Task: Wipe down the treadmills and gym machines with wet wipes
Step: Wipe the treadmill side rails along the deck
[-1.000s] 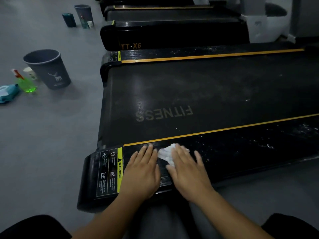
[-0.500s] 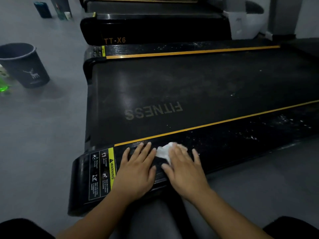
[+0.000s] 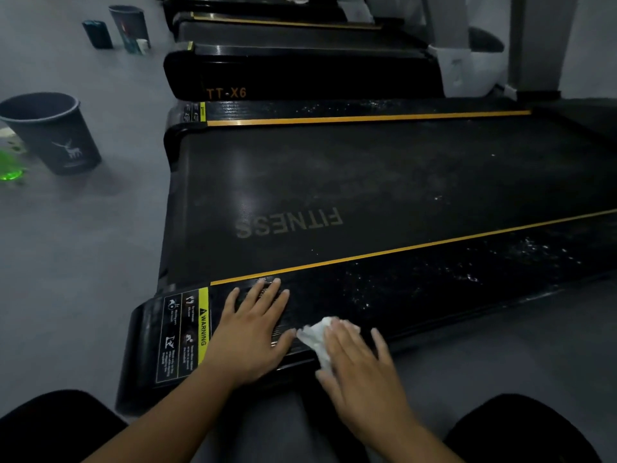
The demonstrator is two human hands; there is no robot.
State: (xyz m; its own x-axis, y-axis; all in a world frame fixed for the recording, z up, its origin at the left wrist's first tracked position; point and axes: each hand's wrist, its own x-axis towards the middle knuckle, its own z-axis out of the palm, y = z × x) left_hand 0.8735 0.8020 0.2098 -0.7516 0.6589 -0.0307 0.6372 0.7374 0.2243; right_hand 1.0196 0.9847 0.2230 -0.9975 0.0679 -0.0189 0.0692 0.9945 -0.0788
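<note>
Your left hand (image 3: 253, 332) lies flat on the near side rail (image 3: 434, 292) of the treadmill (image 3: 367, 182), with the fingers spread and straight; its grip is released and holds nothing. Just at its three o'clock, your right hand (image 3: 362, 372) presses a crumpled white wipe (image 3: 315, 335) onto the same rail, close to the outer edge. The fingers lie straight over the wipe, so that grip is released too and pushes rather than grasps. The wipe shows from under the thumb side of the right hand, nearly touching your left thumb. At the left hand's nine o'clock, a black and yellow warning label (image 3: 187, 339) covers the rail's rounded end. White specks dot the rail toward two o'clock. Beyond the yellow stripe (image 3: 400, 250), the belt carries the word FITNESS, upside down to you. At twelve o'clock a second treadmill (image 3: 300, 75), marked TT-X6, stands beside the first. On the grey floor (image 3: 83, 262) at ten o'clock stands a dark bin (image 3: 53, 135) with a white deer printed on it. A blurred green bottle (image 3: 10, 168) sits at the bin's nine o'clock, at the frame edge. Farther off at eleven o'clock stand another bin (image 3: 128, 25) and a dark teal pack (image 3: 97, 34) just beside it.
</note>
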